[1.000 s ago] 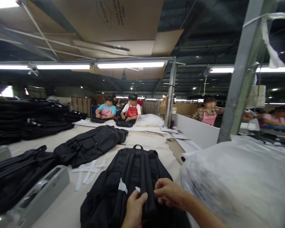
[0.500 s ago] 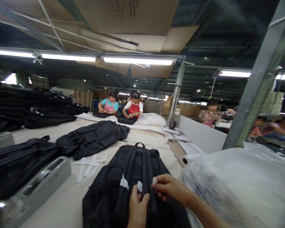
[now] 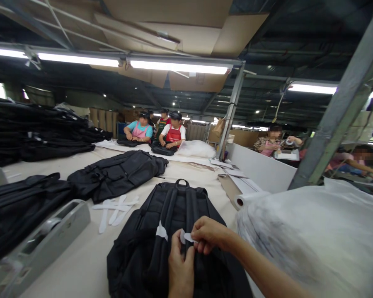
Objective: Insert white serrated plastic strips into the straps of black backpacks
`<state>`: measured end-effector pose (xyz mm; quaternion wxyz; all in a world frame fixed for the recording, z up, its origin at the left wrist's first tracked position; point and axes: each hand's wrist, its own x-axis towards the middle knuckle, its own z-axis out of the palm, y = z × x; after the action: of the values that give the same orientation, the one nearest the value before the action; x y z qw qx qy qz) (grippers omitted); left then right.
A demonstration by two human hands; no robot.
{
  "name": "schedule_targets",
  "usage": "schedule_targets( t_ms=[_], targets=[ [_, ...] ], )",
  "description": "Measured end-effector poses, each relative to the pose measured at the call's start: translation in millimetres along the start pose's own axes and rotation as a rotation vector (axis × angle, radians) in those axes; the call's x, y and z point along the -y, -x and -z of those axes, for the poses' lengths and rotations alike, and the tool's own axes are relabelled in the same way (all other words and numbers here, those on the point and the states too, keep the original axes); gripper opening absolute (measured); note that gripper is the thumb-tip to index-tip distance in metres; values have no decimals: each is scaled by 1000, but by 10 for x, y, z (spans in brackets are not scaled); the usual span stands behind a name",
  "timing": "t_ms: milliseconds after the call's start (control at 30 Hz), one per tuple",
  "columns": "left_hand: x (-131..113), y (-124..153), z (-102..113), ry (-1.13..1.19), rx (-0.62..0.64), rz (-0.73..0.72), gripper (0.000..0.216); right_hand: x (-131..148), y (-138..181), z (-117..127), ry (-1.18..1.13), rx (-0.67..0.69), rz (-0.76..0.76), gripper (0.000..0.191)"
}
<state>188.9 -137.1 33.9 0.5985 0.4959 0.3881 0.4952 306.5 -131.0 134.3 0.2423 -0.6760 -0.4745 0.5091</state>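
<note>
A black backpack (image 3: 136, 244) lies in front of me with its two shoulder straps facing up. Around the left strap sits a white band (image 3: 162, 231) with a rounded end. My left hand (image 3: 180, 263) is closed at the right strap (image 3: 191, 203), fingers and thumb on either side, with one rounded end of a second white strip (image 3: 182, 236) showing at its fingertips. Between thumb and fingers, my right hand (image 3: 209, 235) pinches the other end, which crosses over the strap. The strip's middle is hidden beneath the strap and my fingers.
Loose white strips (image 3: 115, 209) lie left of the backpack, near a grey tape dispenser (image 3: 71, 223). More black backpacks (image 3: 118, 171) and a large dark pile (image 3: 34, 132) stand beyond. At right are a plastic-wrapped bundle (image 3: 311, 236) and a white roll (image 3: 251, 198). Co-workers (image 3: 174, 134) work across the table.
My right hand has moved left, bringing its strip end across the strap towards the end at my left hand. The camera view has tilted slightly down.
</note>
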Motion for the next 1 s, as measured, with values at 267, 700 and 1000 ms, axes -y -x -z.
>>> schedule_targets(
  t_ms=[267,700,1000],
  targets=[
    [24,18,12,-76,-33,-51,40,150,-33,-32,120,-32,-102,11],
    [-36,49,46,-139,-18,-66,34,211,-64,-138,196,-91,-85,12],
    [-10,41,51,-186,41,-136,28,147,-104,-185,90,-34,-24,17]
  ],
)
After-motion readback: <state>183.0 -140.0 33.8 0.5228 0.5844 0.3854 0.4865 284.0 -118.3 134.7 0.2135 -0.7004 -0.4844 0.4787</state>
